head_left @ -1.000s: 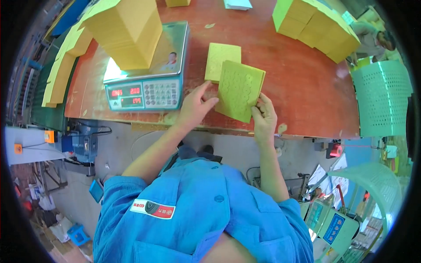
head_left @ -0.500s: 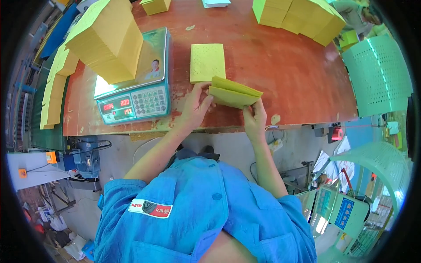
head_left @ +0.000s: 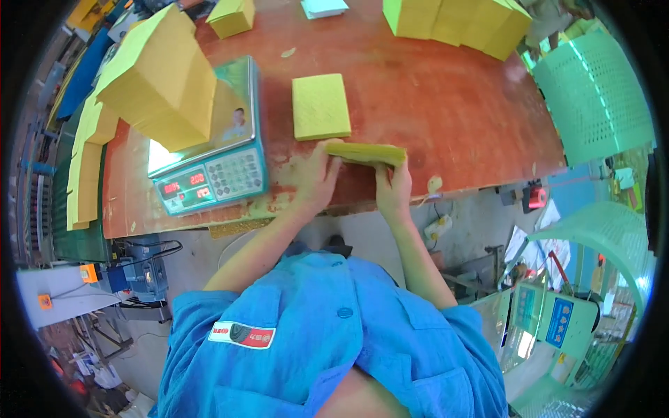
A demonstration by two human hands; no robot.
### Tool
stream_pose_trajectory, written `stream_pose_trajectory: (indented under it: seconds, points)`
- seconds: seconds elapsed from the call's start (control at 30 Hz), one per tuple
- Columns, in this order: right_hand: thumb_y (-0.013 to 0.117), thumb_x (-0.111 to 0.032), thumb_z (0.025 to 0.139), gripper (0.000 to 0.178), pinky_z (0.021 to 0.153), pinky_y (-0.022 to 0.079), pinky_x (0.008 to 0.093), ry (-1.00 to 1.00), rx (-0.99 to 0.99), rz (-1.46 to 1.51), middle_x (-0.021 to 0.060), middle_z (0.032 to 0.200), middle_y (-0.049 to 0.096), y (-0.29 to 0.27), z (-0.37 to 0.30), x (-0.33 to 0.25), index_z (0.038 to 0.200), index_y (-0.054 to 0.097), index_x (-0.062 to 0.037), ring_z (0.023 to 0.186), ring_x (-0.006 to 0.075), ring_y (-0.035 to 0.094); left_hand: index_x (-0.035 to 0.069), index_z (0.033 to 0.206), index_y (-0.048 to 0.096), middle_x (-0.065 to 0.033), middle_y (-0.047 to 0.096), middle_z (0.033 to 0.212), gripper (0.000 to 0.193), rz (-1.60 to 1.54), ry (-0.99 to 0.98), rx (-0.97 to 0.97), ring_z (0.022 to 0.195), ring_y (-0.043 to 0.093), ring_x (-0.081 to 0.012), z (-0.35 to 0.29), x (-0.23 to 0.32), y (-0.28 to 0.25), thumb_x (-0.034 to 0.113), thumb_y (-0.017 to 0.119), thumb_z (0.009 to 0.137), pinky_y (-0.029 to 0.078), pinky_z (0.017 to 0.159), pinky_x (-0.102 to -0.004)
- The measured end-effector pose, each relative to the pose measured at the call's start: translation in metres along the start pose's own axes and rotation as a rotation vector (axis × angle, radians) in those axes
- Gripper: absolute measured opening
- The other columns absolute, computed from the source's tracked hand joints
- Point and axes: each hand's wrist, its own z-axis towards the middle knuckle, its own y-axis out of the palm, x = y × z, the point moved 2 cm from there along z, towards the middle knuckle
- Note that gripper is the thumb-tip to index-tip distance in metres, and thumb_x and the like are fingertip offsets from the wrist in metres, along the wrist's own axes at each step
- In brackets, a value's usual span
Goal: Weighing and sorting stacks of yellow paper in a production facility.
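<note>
Between my two hands is a thin stack of yellow paper sheets [head_left: 364, 153], held on edge just above the table's near side. My left hand [head_left: 318, 177] grips its left end, fingers behind and thumb in front. At the right end my right hand [head_left: 394, 187] is closed on the same stack. Just beyond it a low yellow paper stack [head_left: 320, 106] lies flat on the red table [head_left: 432, 111]. To the left stands a digital scale [head_left: 244, 167] with lit red figures, bearing a tall block of yellow paper [head_left: 164, 83].
More yellow paper blocks [head_left: 456, 26] stand at the far right, and another block [head_left: 231, 17] at the far left. A row of yellow stacks [head_left: 85, 167] lies along the green surface at left. Green perforated guards [head_left: 592, 97] rise beyond the table's right end.
The sheets in my hands were fanned apart and tilted; now they are squared together and held on edge. Both hands keep hold of them. The view has shifted slightly.
</note>
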Motion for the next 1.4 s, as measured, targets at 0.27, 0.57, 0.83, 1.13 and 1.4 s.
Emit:
stream_pose_trajectory:
  seconds: [0.27, 0.57, 0.83, 1.13, 1.4]
  points:
    - [0.057, 0.008, 0.090, 0.018, 0.077, 0.048, 0.0267, 0.014, -0.166, -0.103, 0.0039, 0.096, 0.063, -0.011, 0.012, -0.070, 0.106, 0.062, 0.0014, 0.086, 0.0133, 0.060, 0.002, 0.104, 0.059, -0.0200, 0.061, 0.090, 0.016, 0.078, 0.100, -0.002, 0.087, 0.062, -0.0384, 0.010, 0.069, -0.054, 0.007, 0.061, 0.089, 0.049, 0.073, -0.0432]
    - [0.060, -0.006, 0.089, 0.016, 0.067, 0.048, 0.0262, 0.058, -0.492, 0.152, 0.0028, 0.093, 0.063, 0.086, 0.109, -0.261, 0.100, 0.064, 0.0049, 0.082, 0.0086, 0.059, 0.005, 0.086, 0.065, 0.0003, 0.058, 0.065, 0.023, 0.350, 0.050, 0.120, 0.058, 0.053, -0.0094, 0.062, 0.212, -0.259, 0.027, 0.071, 0.088, 0.041, 0.052, -0.0273]
    - [0.062, -0.017, 0.093, 0.030, 0.067, 0.053, 0.0282, 0.006, -0.560, 0.460, 0.0049, 0.095, 0.068, 0.253, 0.217, -0.320, 0.118, 0.061, 0.0010, 0.077, 0.0113, 0.064, 0.011, 0.079, 0.064, 0.0022, 0.058, 0.064, 0.030, 0.083, -0.261, 0.023, 0.047, 0.049, -0.0052, 0.202, 0.203, -0.417, 0.040, 0.068, 0.088, 0.030, 0.040, -0.0195]
    - [0.065, -0.018, 0.091, 0.026, 0.061, 0.049, 0.0258, 0.181, -0.464, 0.366, 0.0066, 0.087, 0.069, 0.288, 0.219, -0.283, 0.111, 0.065, -0.0001, 0.066, 0.0130, 0.063, 0.012, 0.080, 0.064, 0.0007, 0.061, 0.067, 0.019, 0.053, -0.424, -0.092, 0.053, 0.053, -0.0083, 0.219, 0.145, -0.441, 0.028, 0.063, 0.089, 0.032, 0.045, -0.0221]
    - [0.066, -0.019, 0.090, 0.032, 0.064, 0.049, 0.0267, 0.116, -0.456, 0.294, 0.0070, 0.087, 0.068, 0.280, 0.214, -0.281, 0.113, 0.065, 0.0019, 0.070, 0.0127, 0.062, 0.011, 0.088, 0.064, 0.0013, 0.064, 0.071, 0.016, -0.006, -0.326, -0.069, 0.052, 0.055, -0.0056, 0.216, 0.136, -0.432, 0.027, 0.065, 0.089, 0.031, 0.043, -0.0199]
